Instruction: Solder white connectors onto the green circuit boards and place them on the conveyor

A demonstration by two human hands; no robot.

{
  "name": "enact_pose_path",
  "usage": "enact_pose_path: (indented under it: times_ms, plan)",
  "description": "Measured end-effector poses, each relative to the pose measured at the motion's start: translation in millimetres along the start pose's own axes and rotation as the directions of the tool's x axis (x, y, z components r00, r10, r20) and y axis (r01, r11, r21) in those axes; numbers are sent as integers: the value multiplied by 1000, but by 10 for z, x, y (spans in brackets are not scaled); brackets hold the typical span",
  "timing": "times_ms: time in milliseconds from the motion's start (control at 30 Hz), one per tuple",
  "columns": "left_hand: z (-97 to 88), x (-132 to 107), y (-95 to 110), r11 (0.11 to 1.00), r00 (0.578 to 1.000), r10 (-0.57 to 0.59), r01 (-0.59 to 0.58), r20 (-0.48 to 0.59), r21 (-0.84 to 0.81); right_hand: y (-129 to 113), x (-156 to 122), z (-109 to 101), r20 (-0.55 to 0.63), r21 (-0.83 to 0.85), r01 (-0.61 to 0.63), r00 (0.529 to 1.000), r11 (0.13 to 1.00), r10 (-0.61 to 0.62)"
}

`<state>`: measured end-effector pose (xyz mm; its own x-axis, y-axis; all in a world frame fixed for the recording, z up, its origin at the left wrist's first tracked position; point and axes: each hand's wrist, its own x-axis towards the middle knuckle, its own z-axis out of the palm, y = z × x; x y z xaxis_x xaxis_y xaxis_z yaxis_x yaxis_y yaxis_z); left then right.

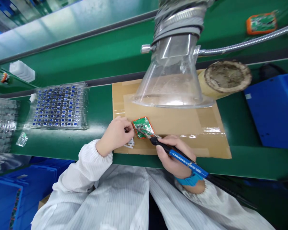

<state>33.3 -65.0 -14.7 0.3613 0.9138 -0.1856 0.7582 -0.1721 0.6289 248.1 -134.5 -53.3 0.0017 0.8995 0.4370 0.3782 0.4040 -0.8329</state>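
Observation:
A green circuit board (142, 125) with an orange edge lies on a cardboard sheet (182, 123). My left hand (117, 132) is at the board's left edge, thumb and fingers pinched together. What they hold, if anything, is too small to make out. My right hand (174, 155) is closed around a soldering iron (182, 158) with a blue and black handle. The iron's tip reaches over the board's surface. Small white pieces (130, 143) lie just below my left fingers.
A clear fume extraction hood (171, 80) hangs above the cardboard. Behind it stands a round yellowish container (225, 78). Clear trays of blue parts (59, 107) are at left, a blue bin (273, 111) at right. Another orange-edged board (261, 23) lies at the back.

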Motion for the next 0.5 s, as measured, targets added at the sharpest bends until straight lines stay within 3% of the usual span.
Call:
enact_pose_path:
  times_ms: [200, 400, 500]
  plan:
    - [-12, 2, 4, 1000, 1000, -3, 3, 12, -4, 4, -32, -26, -1, 10, -24, 1000, 1000, 24]
    - [-21, 2, 7, 1000, 1000, -4, 4, 19, -6, 129, -93, -128, -252, -43, -144, 959, 989, 128]
    - [-17, 5, 4, 1000, 1000, 0, 0, 13, -9, 206, -96, -180, -275, -83, -173, 951, 981, 145]
